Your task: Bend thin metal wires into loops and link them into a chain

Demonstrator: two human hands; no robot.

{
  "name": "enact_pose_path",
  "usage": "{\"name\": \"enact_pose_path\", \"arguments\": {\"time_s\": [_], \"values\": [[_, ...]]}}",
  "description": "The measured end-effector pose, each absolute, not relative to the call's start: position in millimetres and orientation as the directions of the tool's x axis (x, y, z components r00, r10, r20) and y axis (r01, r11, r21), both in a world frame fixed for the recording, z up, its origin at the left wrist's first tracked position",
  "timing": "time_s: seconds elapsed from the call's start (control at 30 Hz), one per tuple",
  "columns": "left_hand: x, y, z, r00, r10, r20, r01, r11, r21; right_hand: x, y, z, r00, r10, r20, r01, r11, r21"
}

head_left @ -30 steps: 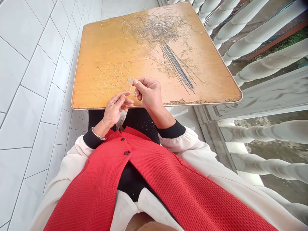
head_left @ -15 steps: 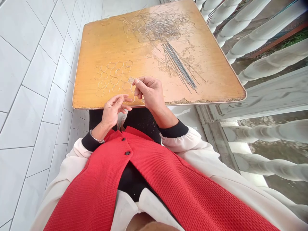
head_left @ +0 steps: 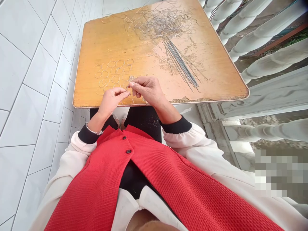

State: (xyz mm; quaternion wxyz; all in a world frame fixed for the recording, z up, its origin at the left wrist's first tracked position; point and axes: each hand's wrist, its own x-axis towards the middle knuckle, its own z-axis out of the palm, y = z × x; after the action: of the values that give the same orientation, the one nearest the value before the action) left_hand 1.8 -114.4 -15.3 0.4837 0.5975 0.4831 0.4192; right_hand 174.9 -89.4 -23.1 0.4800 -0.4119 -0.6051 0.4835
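left hand (head_left: 111, 102): grip unclear | right hand (head_left: 147, 91): narrow grip, hold unclear | wire rings (head_left: 113, 75) beside

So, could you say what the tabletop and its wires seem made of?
The tabletop looks like varnished wood veneer: glossy orange grain, chipped at the front edge. The rings and straight wires look like silvery metal, exact kind unclear.

I count my left hand (head_left: 111, 102) and my right hand (head_left: 146, 91), one wooden table (head_left: 101, 41), roughly twenty wire rings (head_left: 113, 75), one bundle of straight wires (head_left: 183, 65), one tangled heap of wire (head_left: 156, 24), one bracelet (head_left: 93, 131), and two buttons (head_left: 124, 137) on my one red vest (head_left: 154, 179).
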Motion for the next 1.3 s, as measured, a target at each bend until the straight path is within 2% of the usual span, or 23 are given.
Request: {"name": "enact_pose_path", "arguments": {"time_s": [0.1, 0.23, 0.37, 0.57, 0.77, 0.93, 1.07, 1.3], "values": [[6.8, -112.3, -17.4, 0.122, 0.991, 0.051, 0.168, -0.071, 0.983, 174.2, -95.3, -27.4, -0.142, 0.973, 0.183, -0.024, 0.182, -0.983], [13.9, -110.4, -25.9, -0.048, 0.996, 0.082, 0.149, -0.074, 0.986, 169.5, -116.3, -41.4, 0.005, 0.988, 0.157, -0.091, 0.156, -0.983], [20.1, -111.6, -33.6, -0.113, 0.989, 0.095, 0.133, -0.080, 0.988, 162.6, -131.0, -53.1, 0.023, 0.994, 0.110, -0.106, 0.112, -0.988], [25.0, -118.7, -39.7, -0.108, 0.989, 0.101, 0.090, -0.092, 0.992, 154.3, -128.9, -50.2, 0.001, 0.999, 0.038, -0.214, 0.038, -0.976], [25.5, -119.1, -38.2, -0.152, 0.984, 0.089, 0.064, -0.080, 0.995, 152.6, -126.4, -52.4, 0.038, 0.991, 0.132, -0.206, 0.137, -0.969], [25.5, -120.2, -33.6, -0.110, 0.990, 0.087, 0.075, -0.079, 0.994, 152.2, -127.1, -52.7, 0.092, 0.981, 0.171, -0.174, 0.185, -0.967], [25.3, -122.1, -30.5, -0.120, 0.992, 0.026, -0.021, -0.029, 0.999, 151.5, -127.9, -49.6, 0.079, 0.979, 0.186, -0.223, 0.199, -0.954], [21.6, -121.9, -29.8, -0.037, 0.999, -0.026, -0.250, 0.016, 0.968, 150.8, -124.8, -49.8, 0.012, 0.991, 0.135, -0.277, 0.133, -0.952]]}}
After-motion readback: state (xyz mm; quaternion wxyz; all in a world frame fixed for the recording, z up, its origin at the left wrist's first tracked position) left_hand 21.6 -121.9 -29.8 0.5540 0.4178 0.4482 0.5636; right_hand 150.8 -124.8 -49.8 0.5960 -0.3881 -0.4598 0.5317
